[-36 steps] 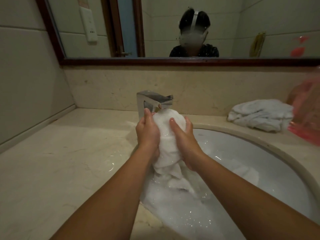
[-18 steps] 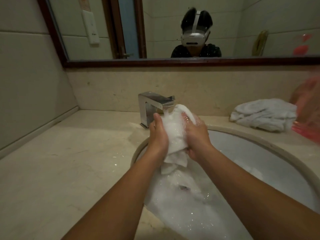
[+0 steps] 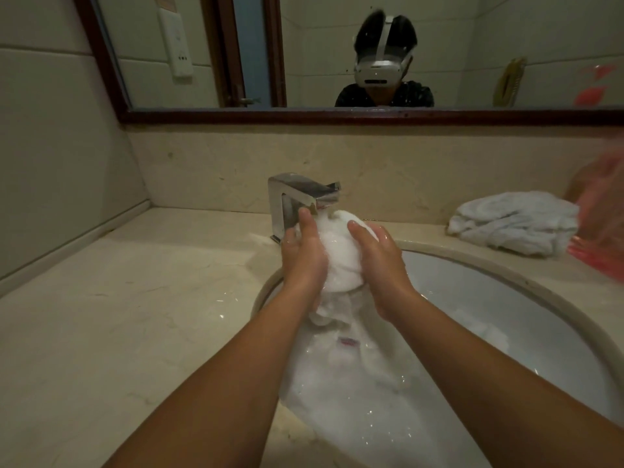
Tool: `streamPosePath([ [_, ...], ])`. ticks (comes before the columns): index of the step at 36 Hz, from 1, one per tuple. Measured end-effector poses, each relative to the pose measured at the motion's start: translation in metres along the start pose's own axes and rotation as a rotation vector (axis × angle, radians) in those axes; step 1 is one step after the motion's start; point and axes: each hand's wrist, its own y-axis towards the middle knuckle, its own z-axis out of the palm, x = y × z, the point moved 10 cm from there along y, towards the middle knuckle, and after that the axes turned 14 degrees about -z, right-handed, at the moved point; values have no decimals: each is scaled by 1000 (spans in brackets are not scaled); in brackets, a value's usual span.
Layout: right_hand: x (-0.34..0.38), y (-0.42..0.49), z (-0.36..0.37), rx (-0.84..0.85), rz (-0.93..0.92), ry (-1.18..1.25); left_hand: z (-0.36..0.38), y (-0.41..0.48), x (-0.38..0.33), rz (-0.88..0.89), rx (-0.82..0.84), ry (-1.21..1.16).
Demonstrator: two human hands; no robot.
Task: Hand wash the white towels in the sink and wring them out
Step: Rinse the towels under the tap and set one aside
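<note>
While we hold towel (image 3: 339, 261) under tap (image 3: 297, 194), over far-left part of sink (image 3: 506, 276), left hand (image 3: 304, 258) and right hand (image 3: 380, 261) both clamp round its bunched top. Tail trails into suds (image 3: 354, 400) below. Washing stage, we judge; wringing not yet done. Second towel (image 3: 513, 222) lies far right on counter (image 3: 135, 315); washed or waiting, cannot tell.

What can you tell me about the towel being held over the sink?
The towel is white cloth, wet and sudsy-looking, bunched into a rounded wad. The left hand and right hand grip it from either side, close under the faucet spout. Below the hands its loose end hangs crumpled, trailing toward the foamy water in the sink.
</note>
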Motion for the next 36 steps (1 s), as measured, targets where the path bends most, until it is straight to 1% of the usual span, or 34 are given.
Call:
streamPosePath([
  [3, -3, -5, 0, 16, -15, 26, 3, 5, -5, 52, -5, 59],
  [5, 0, -9, 9, 91, -65, -27, 6, 9, -4, 60, 17, 66],
  [7, 1, -10, 16, 166, -107, -143, 11, 18, 8, -18, 85, -9],
  [9, 3, -11, 18, 198, -134, -244, 13, 51, 34, -80, 115, -73],
  [11, -1, -8, 14, 190, -118, -231, 11, 62, 44, -132, 116, -87],
  [14, -8, -2, 1, 124, -23, -122, 4, 30, 22, -123, 134, -78],
  [16, -14, 0, -7, 54, 87, -9, 6, 14, 8, -35, 188, -17],
  [18, -18, 1, -8, -5, 184, 176, 3, 9, 1, 72, 143, 76],
  [20, -16, 2, -3, 3, 230, 325, 3, 9, 2, 135, 122, 120],
  [21, -14, 1, 0, 22, 249, 380, 4, 13, 5, 136, 119, 143],
  [23, -14, -3, 7, 48, 281, 450, 16, 28, 22, 63, 226, 121],
  [25, -16, -4, 9, 37, 272, 430, 26, 43, 37, -20, 333, 42],
  [26, -15, -3, 10, 29, 247, 403, 26, 43, 37, -45, 337, 13],
  [30, -8, -3, 15, 5, 164, 321, 23, 17, 17, -77, 317, -108],
  [33, -4, -4, 13, 1, 118, 221, 21, 24, 21, -102, 292, -145],
  [36, 5, -4, 10, 23, 58, 12, 14, 49, 31, -93, 175, -119],
])
